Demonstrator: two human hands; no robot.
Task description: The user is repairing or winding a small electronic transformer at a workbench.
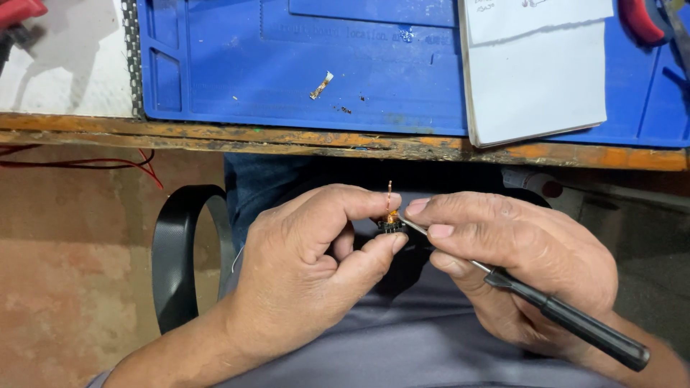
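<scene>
Your left hand (309, 266) sits low over your lap, its fingers pinching a small dark component (390, 225) between thumb tip and bent forefinger; a thin copper lead stands up from the part, clear of both hands. Your right hand (517, 259) comes in from the other side, fingers pressed together around a slim screwdriver (546, 305) with a black handle that runs back toward the lower right corner. Its metal tip touches the component just beside your left thumb. The two hands nearly meet at the part, with only a narrow gap between their fingertips.

Left of your left wrist a black ring-shaped band (176, 251) stands on edge over the reddish floor, apart from your hand, with open room beyond it.

Farther off, the worn wooden edge of the tabletop (287, 141) runs across the view, well above your hands. On it lies a blue work mat (302, 65), its near edge just back from the wood, with a small scrap (321, 85) on bare mat. A white notepad (539, 72) overlaps the mat's right part, its corner close to the tabletop edge. Red wires (108, 164) trail beneath the tabletop at left.
</scene>
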